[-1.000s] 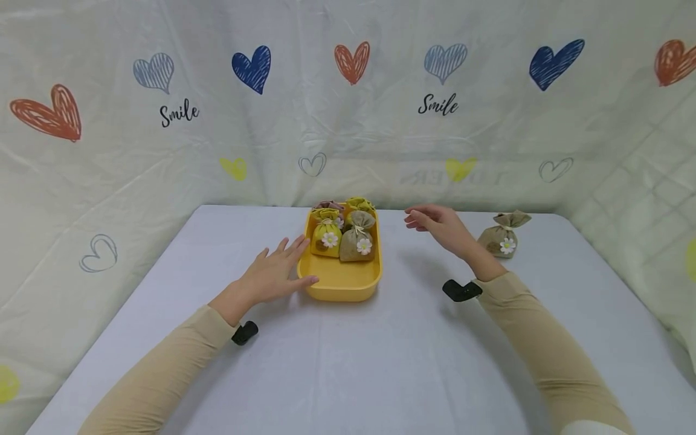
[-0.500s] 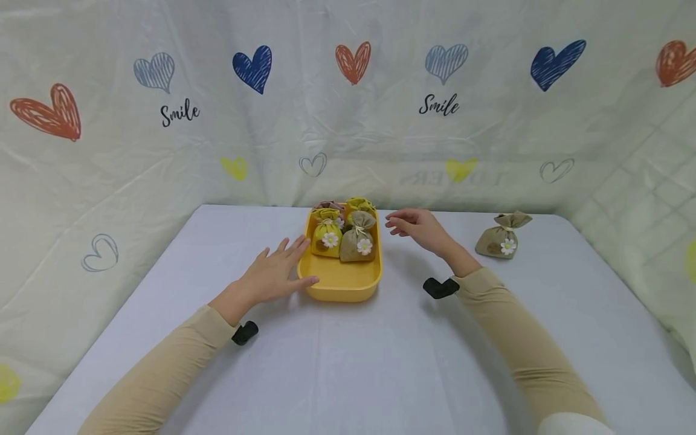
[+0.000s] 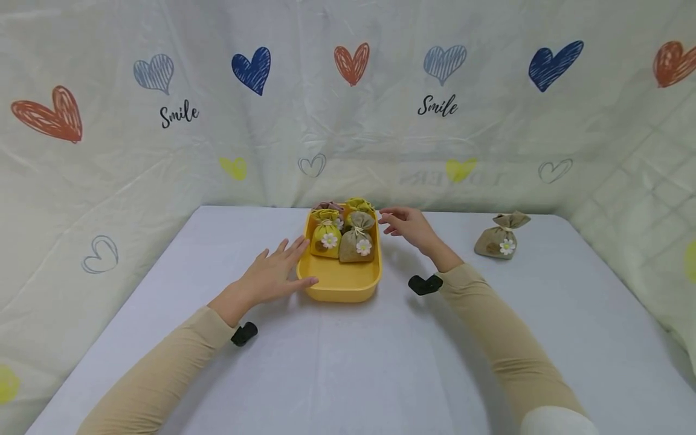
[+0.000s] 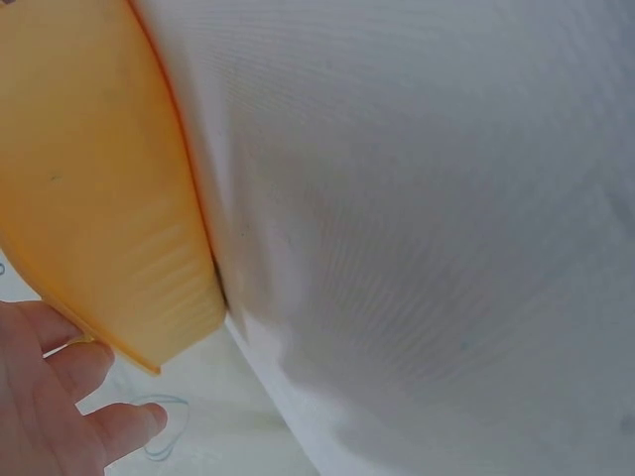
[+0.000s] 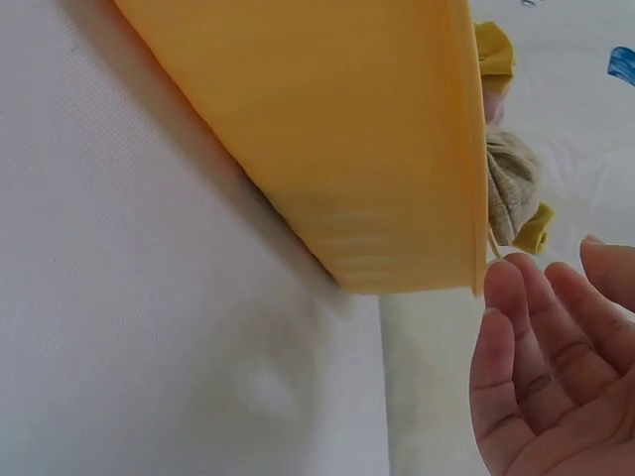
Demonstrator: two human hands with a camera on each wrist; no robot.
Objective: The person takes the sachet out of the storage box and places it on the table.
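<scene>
A yellow plastic tray (image 3: 339, 294) sits on the table and holds several small tied cloth pouches. In its front row stand a yellow pouch (image 3: 324, 229) and a beige pouch (image 3: 352, 240), each with a white flower. Behind them, partly hidden, are a mauve pouch (image 3: 328, 206) and a mustard pouch (image 3: 360, 204). My left hand (image 3: 272, 275), fingers spread, touches the tray's left rim. My right hand (image 3: 411, 229) is beside the tray's right rim near the back, fingers loosely bent and holding nothing; its fingertips (image 5: 504, 273) are close to the rim, contact unclear.
Another beige pouch (image 3: 493, 241) with a flower stands apart at the right rear of the white-covered table (image 3: 337, 368). A pale curtain (image 3: 380, 133) printed with hearts hangs behind the table and along its sides.
My right hand has moved left, away from the lone beige pouch, to the tray's right rim. My left hand, the tray and its pouches have stayed in place.
</scene>
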